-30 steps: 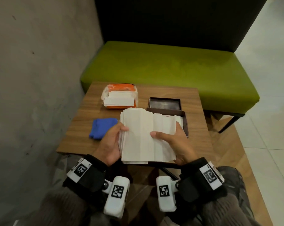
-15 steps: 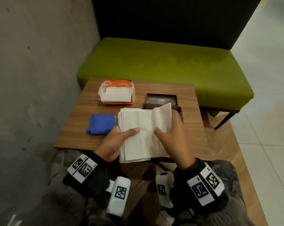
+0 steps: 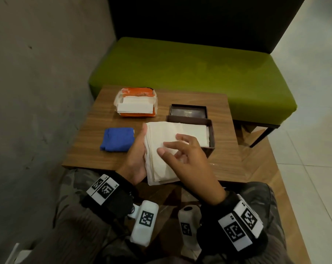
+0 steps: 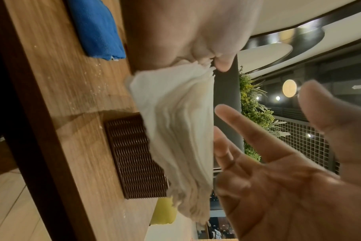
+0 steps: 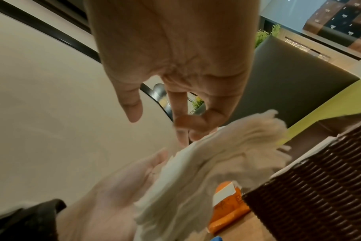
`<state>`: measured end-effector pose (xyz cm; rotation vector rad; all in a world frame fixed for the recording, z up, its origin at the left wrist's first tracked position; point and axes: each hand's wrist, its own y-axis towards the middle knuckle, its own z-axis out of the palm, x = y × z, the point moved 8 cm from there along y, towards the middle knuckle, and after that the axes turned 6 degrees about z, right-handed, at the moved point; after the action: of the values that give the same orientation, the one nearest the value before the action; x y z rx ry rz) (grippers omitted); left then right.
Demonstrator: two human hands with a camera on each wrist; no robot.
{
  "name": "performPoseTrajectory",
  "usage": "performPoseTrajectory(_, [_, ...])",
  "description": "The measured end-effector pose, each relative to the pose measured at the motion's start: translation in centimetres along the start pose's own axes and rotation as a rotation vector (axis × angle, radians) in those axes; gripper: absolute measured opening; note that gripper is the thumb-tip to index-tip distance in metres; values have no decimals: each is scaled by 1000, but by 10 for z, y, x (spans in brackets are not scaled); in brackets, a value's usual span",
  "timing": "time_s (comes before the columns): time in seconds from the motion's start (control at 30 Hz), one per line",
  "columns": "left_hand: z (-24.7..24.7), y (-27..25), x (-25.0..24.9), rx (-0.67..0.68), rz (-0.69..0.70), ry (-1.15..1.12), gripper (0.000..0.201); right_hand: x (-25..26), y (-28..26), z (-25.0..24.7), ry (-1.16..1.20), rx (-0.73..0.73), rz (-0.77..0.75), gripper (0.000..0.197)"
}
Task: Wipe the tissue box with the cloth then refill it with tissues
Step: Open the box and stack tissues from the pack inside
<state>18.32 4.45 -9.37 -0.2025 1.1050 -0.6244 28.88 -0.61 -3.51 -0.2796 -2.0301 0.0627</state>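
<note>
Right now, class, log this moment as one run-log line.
left hand: holds white tissue stack | right hand: open above | brown woven box: part-filled

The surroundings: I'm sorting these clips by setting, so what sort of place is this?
Probably a cafe or restaurant seating area: a green cushioned bench faces a small wooden table, and the left wrist view shows round ceiling lights and a plant wall.

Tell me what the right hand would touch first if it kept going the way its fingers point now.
Probably the stack of white paper tissues that the left hand holds: the right hand hovers open just over it, fingertips toward its top sheet. Depth is uncertain; contact may already be starting.
</note>
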Motion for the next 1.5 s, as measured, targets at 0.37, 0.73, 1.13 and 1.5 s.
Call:
performPoseTrajectory(0.37, [6, -12, -21, 113, 129, 94, 51, -52, 20, -26, 756, -62, 358, 65])
performPoseTrajectory(0.73, [25, -12, 10, 195, -7, 175, 52, -38, 15, 13, 866, 134, 371, 55])
performPoseTrajectory(1.13, [12, -1, -2, 139, 1, 300, 60, -41, 21, -2, 592, 130, 291, 35])
performPoseTrajectory(1.5, [-12, -7, -5, 7, 145, -14, 48, -58, 28, -18, 809, -12, 309, 35])
